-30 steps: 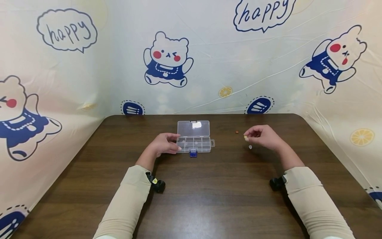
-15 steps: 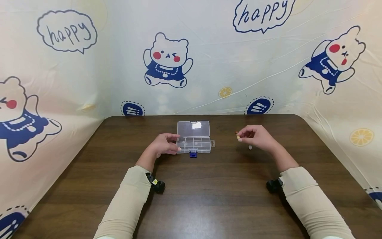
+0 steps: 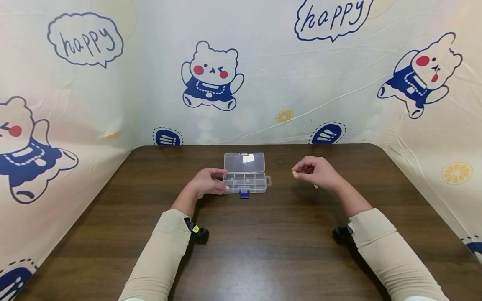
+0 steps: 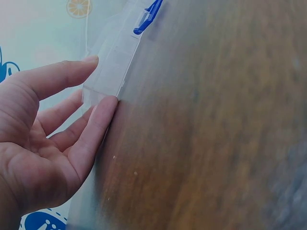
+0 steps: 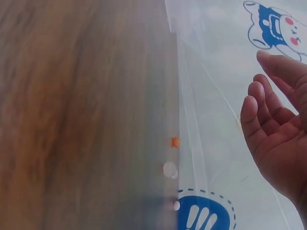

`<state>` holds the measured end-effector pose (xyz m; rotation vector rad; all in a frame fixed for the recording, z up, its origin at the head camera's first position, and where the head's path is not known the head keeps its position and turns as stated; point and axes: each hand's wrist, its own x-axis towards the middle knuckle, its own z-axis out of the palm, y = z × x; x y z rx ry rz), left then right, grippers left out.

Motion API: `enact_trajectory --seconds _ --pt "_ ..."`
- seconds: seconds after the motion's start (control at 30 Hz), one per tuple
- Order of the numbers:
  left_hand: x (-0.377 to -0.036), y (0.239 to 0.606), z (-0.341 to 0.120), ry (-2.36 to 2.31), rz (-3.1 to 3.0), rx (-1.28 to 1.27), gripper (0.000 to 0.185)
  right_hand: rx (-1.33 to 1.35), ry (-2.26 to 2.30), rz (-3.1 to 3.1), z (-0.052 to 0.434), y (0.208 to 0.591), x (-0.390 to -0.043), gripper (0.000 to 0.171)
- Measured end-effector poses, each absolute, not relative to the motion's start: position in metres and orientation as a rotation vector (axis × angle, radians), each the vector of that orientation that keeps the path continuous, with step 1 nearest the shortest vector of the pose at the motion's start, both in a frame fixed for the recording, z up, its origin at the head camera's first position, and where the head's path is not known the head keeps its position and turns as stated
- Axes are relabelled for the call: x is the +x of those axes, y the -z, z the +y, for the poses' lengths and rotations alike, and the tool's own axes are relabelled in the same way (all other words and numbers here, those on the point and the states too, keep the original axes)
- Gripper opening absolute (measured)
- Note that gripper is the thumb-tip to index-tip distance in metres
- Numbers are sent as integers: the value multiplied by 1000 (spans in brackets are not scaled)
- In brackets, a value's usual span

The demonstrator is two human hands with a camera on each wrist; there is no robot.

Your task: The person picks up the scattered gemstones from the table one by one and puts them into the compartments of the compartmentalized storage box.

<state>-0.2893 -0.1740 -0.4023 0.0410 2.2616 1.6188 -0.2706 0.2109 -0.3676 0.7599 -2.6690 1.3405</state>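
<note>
Head view showed the near ground first: two beige sleeves over the dark wooden table (image 3: 263, 251); past them the left hand (image 3: 206, 182) rested with nearly straight fingers against the left end of the clear plastic compartment box (image 3: 244, 182), and the right hand (image 3: 316, 172) hovered right of the box, pinching a small pale yellow bead (image 3: 294, 172) between thumb and fingertip; the box stood with its lid raised and a blue latch (image 3: 244, 192) at its near edge, a few small pale pieces lying in its compartments, too small to name; only the right wrist view revealed a small orange bead (image 5: 175, 142) and a round white bead (image 5: 169, 169) lying on the table near each other, the pinched bead being hidden there; the left wrist view showed fingertips (image 4: 106, 106) touching the box wall.
</note>
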Motion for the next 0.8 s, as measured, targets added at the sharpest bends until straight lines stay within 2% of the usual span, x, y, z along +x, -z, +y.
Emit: enact_trajectory --seconds 0.8 --pt "-289 402 -174 -1614 2258 39 66 938 -1257 -2696 179 357 -276 12"
